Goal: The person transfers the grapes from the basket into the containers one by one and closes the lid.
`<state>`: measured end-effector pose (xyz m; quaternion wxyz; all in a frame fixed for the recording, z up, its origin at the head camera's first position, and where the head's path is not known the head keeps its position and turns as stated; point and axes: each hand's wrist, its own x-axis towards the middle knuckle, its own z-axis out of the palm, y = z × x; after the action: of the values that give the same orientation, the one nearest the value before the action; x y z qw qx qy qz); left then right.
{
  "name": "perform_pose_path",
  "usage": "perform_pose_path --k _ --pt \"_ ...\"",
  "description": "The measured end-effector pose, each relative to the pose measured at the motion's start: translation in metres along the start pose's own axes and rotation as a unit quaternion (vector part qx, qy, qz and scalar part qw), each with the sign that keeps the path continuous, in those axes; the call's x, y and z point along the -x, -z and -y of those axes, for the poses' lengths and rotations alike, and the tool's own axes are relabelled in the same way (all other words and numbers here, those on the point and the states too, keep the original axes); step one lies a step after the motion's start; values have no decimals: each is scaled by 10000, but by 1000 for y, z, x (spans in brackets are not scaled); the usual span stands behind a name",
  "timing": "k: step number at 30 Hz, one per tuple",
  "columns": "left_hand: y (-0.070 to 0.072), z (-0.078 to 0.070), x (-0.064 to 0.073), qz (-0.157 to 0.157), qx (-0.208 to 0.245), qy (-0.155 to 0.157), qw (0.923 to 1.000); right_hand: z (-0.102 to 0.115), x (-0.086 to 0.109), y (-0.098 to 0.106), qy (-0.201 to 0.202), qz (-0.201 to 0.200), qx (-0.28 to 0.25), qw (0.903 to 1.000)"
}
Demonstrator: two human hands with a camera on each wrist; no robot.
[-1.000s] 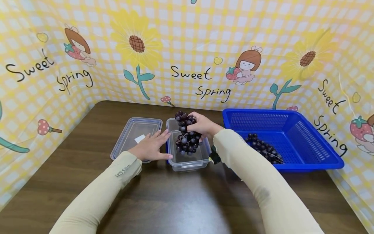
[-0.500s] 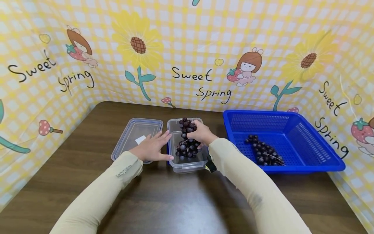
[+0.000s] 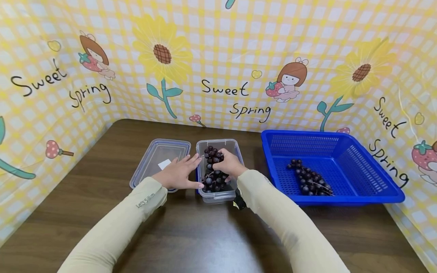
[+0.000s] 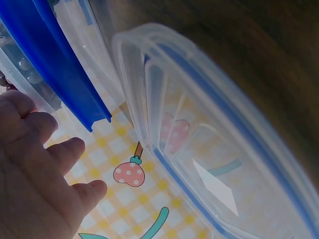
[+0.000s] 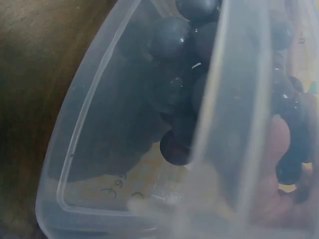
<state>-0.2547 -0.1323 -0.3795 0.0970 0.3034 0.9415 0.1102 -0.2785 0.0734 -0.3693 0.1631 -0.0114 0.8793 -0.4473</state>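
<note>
Inside a clear plastic container is a bunch of dark grapes, gripped from the right by my right hand. In the right wrist view the grapes show blurred through the container's wall, with part of the fingers around them. My left hand lies with straight, spread fingers at the container's left side, partly over the clear lid. A blue clip flap hangs near its fingers in the left wrist view.
A blue perforated basket stands at the right with a second bunch of grapes in it. The brown table runs to a patterned cloth backdrop. A white label sits on the lid.
My right hand has lowered the grapes into the container, moving slightly left and toward me. My left hand has stayed in place. The bunch in the basket shows more fully.
</note>
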Motion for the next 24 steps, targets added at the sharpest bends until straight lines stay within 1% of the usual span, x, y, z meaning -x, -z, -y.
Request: perform_pose_path --k 4,11,14,18,24 --pt "0 0 -1 11 8 -1 10000 -2 -2 -2 -77 8 -89 9999" --pt "-2 0 -3 -22 62 -27 10000 -4 -3 -5 -67 47 99 9999" --pt "-1 -1 -1 -11 125 -10 9999 -4 -5 -6 -41 78 51 9999" --pt "1 -2 2 -9 158 62 9999 -5 -7 -7 2 280 -112 9995" --pt "-2 1 1 -69 180 29 9998 -4 -8 -1 -198 626 -285 9974"
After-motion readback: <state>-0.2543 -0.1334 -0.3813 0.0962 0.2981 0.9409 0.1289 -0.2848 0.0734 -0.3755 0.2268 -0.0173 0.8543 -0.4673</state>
